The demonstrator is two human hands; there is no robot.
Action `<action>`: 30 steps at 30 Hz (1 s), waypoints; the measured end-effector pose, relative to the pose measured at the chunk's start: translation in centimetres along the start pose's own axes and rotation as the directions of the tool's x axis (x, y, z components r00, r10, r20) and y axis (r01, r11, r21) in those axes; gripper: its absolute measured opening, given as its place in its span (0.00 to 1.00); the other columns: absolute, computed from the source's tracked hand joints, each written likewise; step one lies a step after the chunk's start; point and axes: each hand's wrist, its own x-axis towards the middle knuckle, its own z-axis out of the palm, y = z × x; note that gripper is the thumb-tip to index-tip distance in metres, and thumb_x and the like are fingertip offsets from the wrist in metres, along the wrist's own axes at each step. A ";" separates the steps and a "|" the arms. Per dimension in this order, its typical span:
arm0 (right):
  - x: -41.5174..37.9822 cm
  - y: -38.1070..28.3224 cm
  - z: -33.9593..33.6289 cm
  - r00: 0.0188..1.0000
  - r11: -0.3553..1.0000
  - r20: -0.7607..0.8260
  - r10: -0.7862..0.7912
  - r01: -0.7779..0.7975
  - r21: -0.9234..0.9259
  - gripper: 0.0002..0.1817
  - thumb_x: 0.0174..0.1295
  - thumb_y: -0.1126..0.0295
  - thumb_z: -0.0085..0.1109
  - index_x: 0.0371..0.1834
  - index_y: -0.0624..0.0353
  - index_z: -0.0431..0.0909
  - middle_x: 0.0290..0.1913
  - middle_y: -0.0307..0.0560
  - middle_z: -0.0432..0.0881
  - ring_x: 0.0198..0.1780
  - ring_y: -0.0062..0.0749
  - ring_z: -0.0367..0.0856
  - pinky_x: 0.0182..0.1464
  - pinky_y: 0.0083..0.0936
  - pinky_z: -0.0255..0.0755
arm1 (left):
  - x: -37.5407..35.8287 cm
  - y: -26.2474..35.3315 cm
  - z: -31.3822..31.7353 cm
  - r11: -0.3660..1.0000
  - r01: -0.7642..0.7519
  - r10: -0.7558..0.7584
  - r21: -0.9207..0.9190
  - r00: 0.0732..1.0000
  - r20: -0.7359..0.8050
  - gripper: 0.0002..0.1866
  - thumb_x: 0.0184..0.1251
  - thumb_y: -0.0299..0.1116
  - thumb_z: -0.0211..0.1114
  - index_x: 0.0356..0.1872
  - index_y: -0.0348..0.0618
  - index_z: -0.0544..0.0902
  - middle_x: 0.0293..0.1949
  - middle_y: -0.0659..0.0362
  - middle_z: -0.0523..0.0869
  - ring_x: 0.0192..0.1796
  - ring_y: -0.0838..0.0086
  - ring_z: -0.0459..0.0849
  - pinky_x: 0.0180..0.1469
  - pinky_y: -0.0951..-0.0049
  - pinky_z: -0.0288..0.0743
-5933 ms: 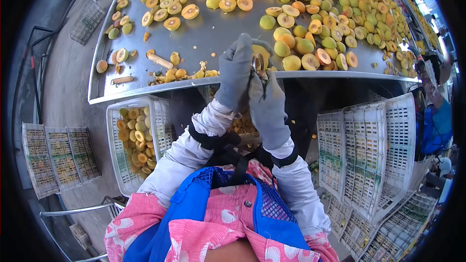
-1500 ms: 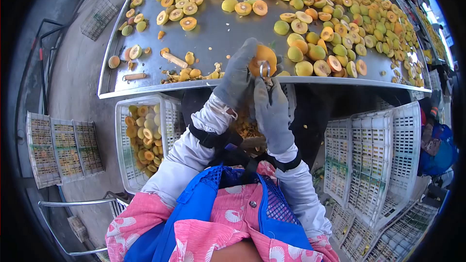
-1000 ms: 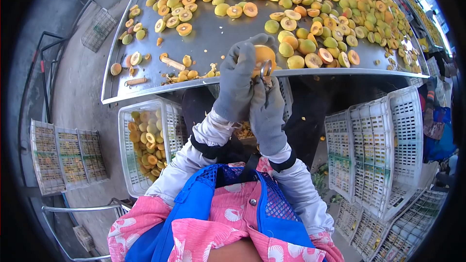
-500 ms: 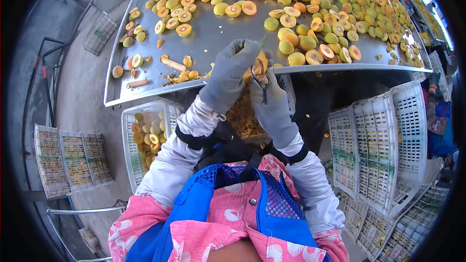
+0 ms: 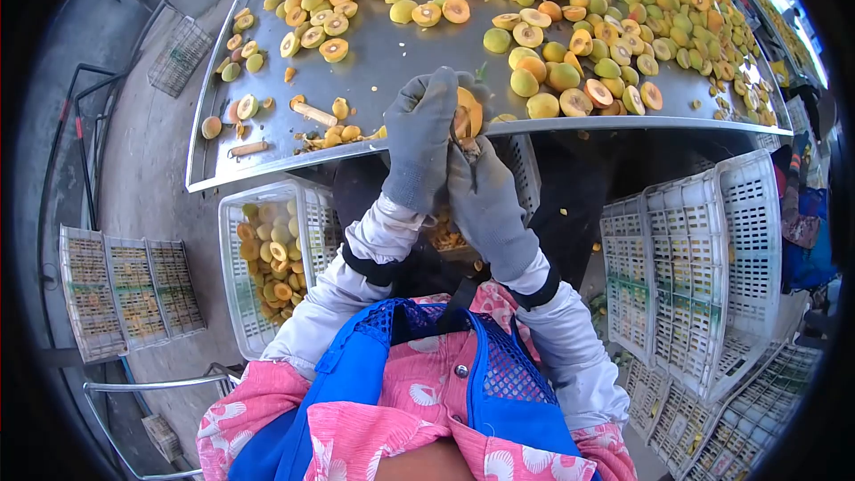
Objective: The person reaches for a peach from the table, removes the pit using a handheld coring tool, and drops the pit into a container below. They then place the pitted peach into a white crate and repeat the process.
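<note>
The left hand cradles a fruit half with its orange cut face turned toward the wearer, probably so that the flesh stays exposed to the right hand. That hand pinches what looks like a small tool, mostly hidden by the gloves, against the near side of the fruit. Both hands meet just above the near edge of the surface, a position that seems to let scraps drop below. The white crate of fruit stands at near left, seemingly placed within easy reach, while the heap of fruit halves covers the far and right parts of the surface.

The fruit half lies between the two hands: the left fingers curl closed around its left and far sides, while the right fingers are drawn narrow at its near end. Exactly how the right fingertips touch it cannot be told.
</note>
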 end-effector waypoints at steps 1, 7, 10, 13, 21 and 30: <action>-0.1 -0.6 -0.3 1.000 1.000 0.000 0.002 -0.002 -0.002 0.15 0.72 0.61 0.53 0.48 0.63 0.69 0.27 0.60 0.80 0.27 0.56 0.82 0.25 0.36 0.72 | -0.1 0.1 0.1 1.000 0.003 -0.003 -0.001 1.000 -0.001 0.13 0.72 0.37 0.61 0.38 0.35 0.82 0.32 0.56 0.87 0.31 0.75 0.85 0.36 0.77 0.81; 1.4 -5.4 -2.7 0.602 0.514 0.428 0.675 -0.799 0.313 0.17 0.74 0.51 0.47 0.40 0.54 0.70 0.19 0.32 0.66 0.14 0.13 0.60 0.13 0.17 0.57 | 1.0 0.3 -0.6 0.975 0.156 -0.161 0.156 0.987 0.020 0.13 0.70 0.37 0.63 0.37 0.35 0.82 0.30 0.55 0.86 0.29 0.75 0.84 0.33 0.75 0.81; 1.9 -4.6 -4.5 0.382 0.191 0.781 0.494 -0.924 0.331 0.22 0.75 0.43 0.39 0.34 0.48 0.67 0.18 0.27 0.60 0.13 0.13 0.53 0.13 0.16 0.50 | 0.6 0.8 -0.2 0.953 0.025 -0.081 0.301 0.981 0.174 0.15 0.73 0.40 0.58 0.40 0.35 0.81 0.33 0.51 0.86 0.30 0.68 0.86 0.33 0.71 0.83; 1.4 -4.3 -4.6 0.368 0.159 0.827 0.425 -0.930 0.332 0.26 0.71 0.37 0.39 0.34 0.49 0.65 0.18 0.27 0.55 0.13 0.11 0.47 0.12 0.14 0.46 | 0.7 0.6 -0.9 0.968 0.225 -0.250 0.112 0.909 0.334 0.20 0.74 0.47 0.55 0.38 0.36 0.80 0.32 0.51 0.86 0.30 0.68 0.85 0.33 0.70 0.82; 0.3 0.0 -3.9 0.447 0.003 0.865 0.227 -0.889 0.458 0.24 0.72 0.37 0.39 0.37 0.47 0.65 0.20 0.26 0.54 0.14 0.10 0.46 0.12 0.13 0.44 | 2.1 -4.2 -3.7 0.946 0.322 -0.320 0.022 0.926 0.203 0.21 0.75 0.50 0.53 0.47 0.41 0.78 0.40 0.55 0.84 0.39 0.71 0.84 0.41 0.70 0.81; -7.3 7.9 -2.6 0.714 0.757 0.260 0.650 -0.637 -0.144 0.18 0.73 0.48 0.48 0.35 0.50 0.69 0.21 0.31 0.66 0.13 0.16 0.57 0.14 0.16 0.55 | 0.7 -2.8 -7.6 0.844 0.412 -0.331 -0.344 0.904 0.269 0.32 0.74 0.59 0.49 0.53 0.34 0.74 0.51 0.45 0.80 0.54 0.57 0.81 0.53 0.58 0.82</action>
